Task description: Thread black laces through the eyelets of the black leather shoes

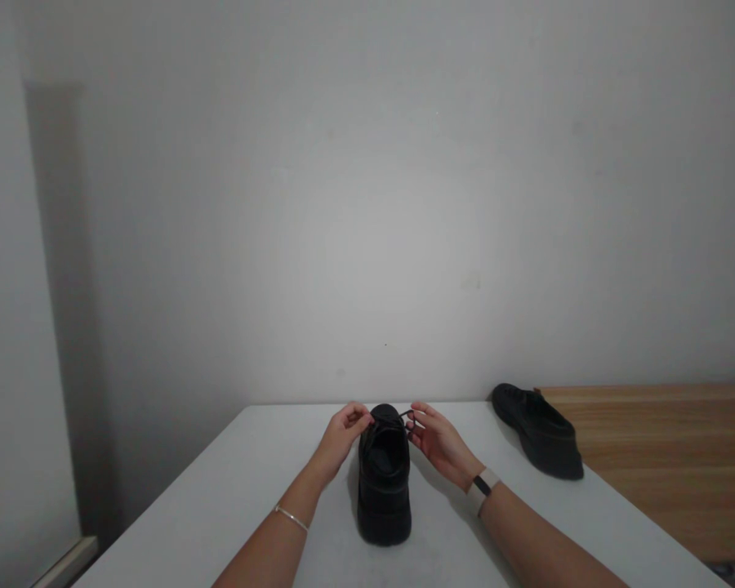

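A black lace-up shoe [384,510] stands upright on the white table, its heel toward me and its toe toward the wall. At its left side, my left hand [346,429] pinches near the lacing, thumb and fingers pressed together; the bit of lace in them is barely visible. To the right of the shoe, my right hand [434,437] has a dark shoelace [407,413] between thumb and fingers, drawn out sideways from the shoe's top. The far part of the lacing is too dark to make out.
A second black shoe [542,433] lies near the right edge of the white table [220,506]. Beyond that edge is a wood-grain surface [661,457]. A grey wall [367,204] rises behind the table.
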Motion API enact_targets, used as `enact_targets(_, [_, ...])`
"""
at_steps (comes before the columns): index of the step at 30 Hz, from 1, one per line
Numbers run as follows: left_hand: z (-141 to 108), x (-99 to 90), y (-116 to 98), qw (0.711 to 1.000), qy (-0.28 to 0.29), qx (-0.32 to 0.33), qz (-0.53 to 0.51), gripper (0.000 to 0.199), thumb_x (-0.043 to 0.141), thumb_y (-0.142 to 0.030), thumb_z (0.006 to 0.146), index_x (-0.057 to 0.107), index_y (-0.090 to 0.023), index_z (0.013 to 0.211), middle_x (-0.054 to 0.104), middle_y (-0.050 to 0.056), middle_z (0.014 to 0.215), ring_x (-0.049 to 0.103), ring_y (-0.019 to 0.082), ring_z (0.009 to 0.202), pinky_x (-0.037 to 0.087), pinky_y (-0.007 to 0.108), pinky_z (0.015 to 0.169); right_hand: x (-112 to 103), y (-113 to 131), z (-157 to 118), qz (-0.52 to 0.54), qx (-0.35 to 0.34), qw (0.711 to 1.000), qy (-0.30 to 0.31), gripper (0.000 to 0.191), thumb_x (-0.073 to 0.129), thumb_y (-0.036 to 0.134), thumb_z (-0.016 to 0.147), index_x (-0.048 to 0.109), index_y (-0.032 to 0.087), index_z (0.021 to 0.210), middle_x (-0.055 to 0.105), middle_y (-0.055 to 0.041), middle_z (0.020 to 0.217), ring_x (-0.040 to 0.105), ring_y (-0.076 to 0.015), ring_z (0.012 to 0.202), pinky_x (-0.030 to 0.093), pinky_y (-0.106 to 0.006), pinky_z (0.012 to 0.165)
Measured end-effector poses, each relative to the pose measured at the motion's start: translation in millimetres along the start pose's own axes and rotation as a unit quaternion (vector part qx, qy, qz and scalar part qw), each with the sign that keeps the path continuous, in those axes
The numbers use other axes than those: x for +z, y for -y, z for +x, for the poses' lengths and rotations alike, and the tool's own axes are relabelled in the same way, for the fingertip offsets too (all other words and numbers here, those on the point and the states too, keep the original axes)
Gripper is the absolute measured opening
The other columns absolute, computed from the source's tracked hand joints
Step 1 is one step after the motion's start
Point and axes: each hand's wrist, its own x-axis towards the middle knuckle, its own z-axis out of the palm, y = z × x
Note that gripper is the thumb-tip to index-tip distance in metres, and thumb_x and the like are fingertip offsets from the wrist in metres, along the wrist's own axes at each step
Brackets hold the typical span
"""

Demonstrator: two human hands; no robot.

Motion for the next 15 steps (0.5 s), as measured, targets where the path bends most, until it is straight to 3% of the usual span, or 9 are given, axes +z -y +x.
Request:
enact_targets(3, [1.1,1.4,0.0,1.000,-0.009,0.005,-0.015,0.031,0.069,-0.046,0.074,0.058,-0.017,0.076,0.061,0.002,0.074,0.054,0.016,0.074,0.040,0.027,0.071,0.3,-0.1,0.0,-0.019,0.003,1.000,-0.008,0.028,0.079,0.026,0.065,0.062,0.021,0.086,0.063,0.0031,0.074,0.051,-0.0070,0.056,0.039,-0.020,0.051])
enact_targets(6, [0.6,3.5,-0.9,0.999,-0.014,0.003,-0.031,0.034,0.070,-0.048,0.073,0.057,-0.017,0.078,0.058,-0.001,0.068,0.052,0.014,0.068,0.038,0.025,0.067,-0.4,-0.4,0.8,-0.049,0.008,0.999,-0.010,0.026,0.078,0.027,0.065,0.061,0.020,0.084,0.059,0.0043,0.071,0.035,-0.0036,0.044,0.025,-0.019,0.041])
enact_targets(10, [-0.5,5.7,-1.6,0.997,-0.025,-0.018,-0.065,0.039,0.071,-0.052,0.071,0.054,-0.018,0.079,0.051,-0.004,0.061,0.047,0.011,0.059,0.033,0.023,0.058,-2.5,-3.5,1.8,-0.100,0.019,0.995,-0.001,0.027,0.077,0.033,0.065,0.059,0.018,0.078,0.050,0.0064,0.061,0.022,-0.0025,0.041,0.014,-0.020,0.039])
enact_targets(15, [-1.0,6.3,-3.2,0.989,-0.056,-0.054,-0.122,0.043,0.070,-0.052,0.072,0.051,-0.019,0.092,0.039,-0.010,0.053,0.037,0.006,0.047,0.025,0.020,0.050,-4.0,-9.6,0.4,-0.152,0.023,0.988,0.010,0.033,0.075,0.044,0.070,0.056,0.018,0.076,0.039,0.0094,0.055,0.021,-0.0030,0.042,0.012,-0.021,0.041])
